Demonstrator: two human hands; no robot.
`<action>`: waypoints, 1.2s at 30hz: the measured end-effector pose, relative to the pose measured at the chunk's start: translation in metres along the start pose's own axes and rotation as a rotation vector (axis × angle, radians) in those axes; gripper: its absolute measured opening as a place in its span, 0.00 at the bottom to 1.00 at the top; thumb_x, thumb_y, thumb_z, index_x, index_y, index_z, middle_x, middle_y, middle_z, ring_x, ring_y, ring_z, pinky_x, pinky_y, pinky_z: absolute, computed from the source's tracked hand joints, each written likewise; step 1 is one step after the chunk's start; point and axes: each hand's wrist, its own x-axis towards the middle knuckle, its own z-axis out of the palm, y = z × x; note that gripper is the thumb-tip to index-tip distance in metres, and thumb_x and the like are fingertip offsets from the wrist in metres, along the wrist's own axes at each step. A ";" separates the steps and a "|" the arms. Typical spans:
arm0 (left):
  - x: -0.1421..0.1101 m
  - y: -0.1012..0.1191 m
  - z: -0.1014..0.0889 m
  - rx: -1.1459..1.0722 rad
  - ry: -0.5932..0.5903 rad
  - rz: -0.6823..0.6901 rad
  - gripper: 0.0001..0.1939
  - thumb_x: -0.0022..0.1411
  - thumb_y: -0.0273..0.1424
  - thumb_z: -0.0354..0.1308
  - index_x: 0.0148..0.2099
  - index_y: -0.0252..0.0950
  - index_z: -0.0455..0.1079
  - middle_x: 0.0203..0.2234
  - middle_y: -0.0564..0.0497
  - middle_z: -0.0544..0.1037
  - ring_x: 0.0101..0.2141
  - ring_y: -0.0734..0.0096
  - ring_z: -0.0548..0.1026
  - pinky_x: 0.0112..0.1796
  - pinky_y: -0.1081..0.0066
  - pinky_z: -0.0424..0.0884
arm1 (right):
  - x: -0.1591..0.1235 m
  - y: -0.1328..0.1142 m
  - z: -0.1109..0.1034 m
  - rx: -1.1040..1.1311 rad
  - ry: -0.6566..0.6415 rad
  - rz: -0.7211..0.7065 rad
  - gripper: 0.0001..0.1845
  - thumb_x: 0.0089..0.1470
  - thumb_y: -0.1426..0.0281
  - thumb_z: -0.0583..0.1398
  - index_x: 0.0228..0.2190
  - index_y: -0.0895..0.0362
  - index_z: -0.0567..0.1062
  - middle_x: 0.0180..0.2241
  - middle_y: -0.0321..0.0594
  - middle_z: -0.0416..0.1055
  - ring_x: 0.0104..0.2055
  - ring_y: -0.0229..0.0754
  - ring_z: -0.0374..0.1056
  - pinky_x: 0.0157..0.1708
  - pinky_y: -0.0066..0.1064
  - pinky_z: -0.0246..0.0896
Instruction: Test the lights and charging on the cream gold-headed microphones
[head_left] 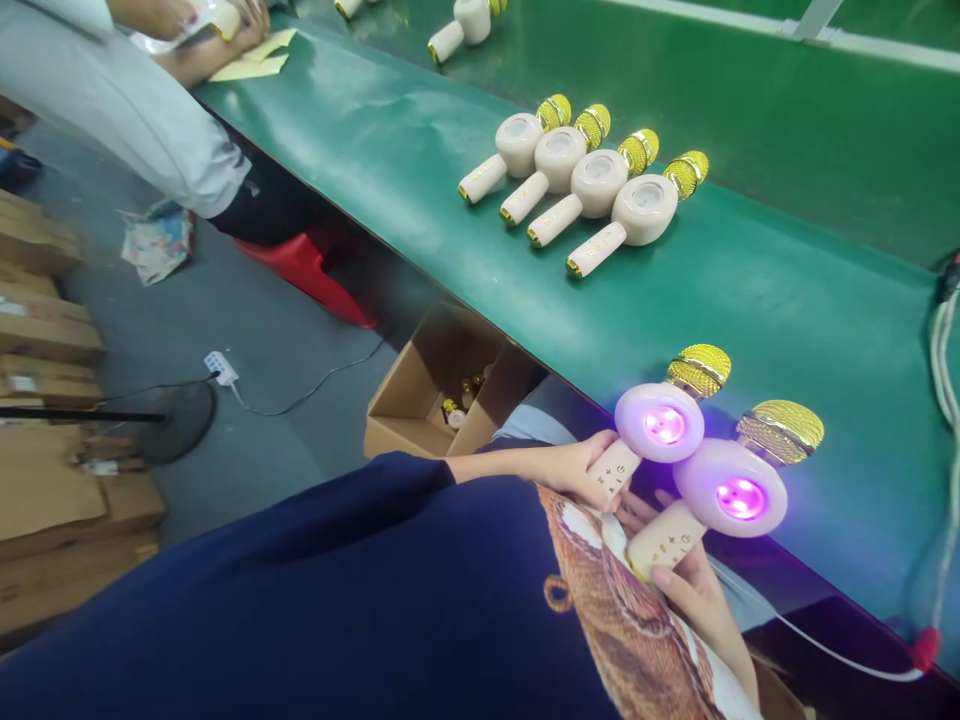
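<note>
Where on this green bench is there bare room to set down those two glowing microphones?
Bare green mat lies between the row of four microphones and the lit microphone in the left hand and the lit microphone in the right hand. The row itself is crowded.

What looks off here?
The karaoke microphone in the left hand and the second karaoke microphone in the right hand glow pink, unlike the four unlit microphones on the green bench mat. Crumpled paper also lies on the floor.
</note>
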 end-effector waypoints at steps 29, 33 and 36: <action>0.010 -0.010 0.001 -0.158 0.110 0.094 0.22 0.48 0.41 0.63 0.40 0.34 0.63 0.26 0.54 0.71 0.20 0.75 0.71 0.20 0.76 0.61 | 0.012 0.003 0.020 0.109 0.156 -0.134 0.18 0.50 0.50 0.55 0.37 0.49 0.69 0.32 0.42 0.78 0.37 0.53 0.74 0.42 0.49 0.68; 0.012 -0.011 0.002 -0.187 0.069 0.130 0.20 0.49 0.36 0.63 0.42 0.35 0.64 0.26 0.54 0.71 0.20 0.77 0.69 0.24 0.73 0.64 | 0.013 -0.003 0.022 0.114 0.153 -0.102 0.15 0.50 0.53 0.56 0.34 0.49 0.69 0.29 0.39 0.78 0.36 0.51 0.74 0.40 0.45 0.68; 0.012 -0.009 0.002 -0.172 0.094 0.127 0.16 0.50 0.36 0.62 0.40 0.36 0.65 0.24 0.53 0.71 0.19 0.77 0.68 0.24 0.72 0.63 | 0.015 -0.007 0.021 0.081 0.177 -0.047 0.16 0.48 0.52 0.58 0.33 0.50 0.69 0.31 0.40 0.79 0.36 0.52 0.74 0.39 0.44 0.68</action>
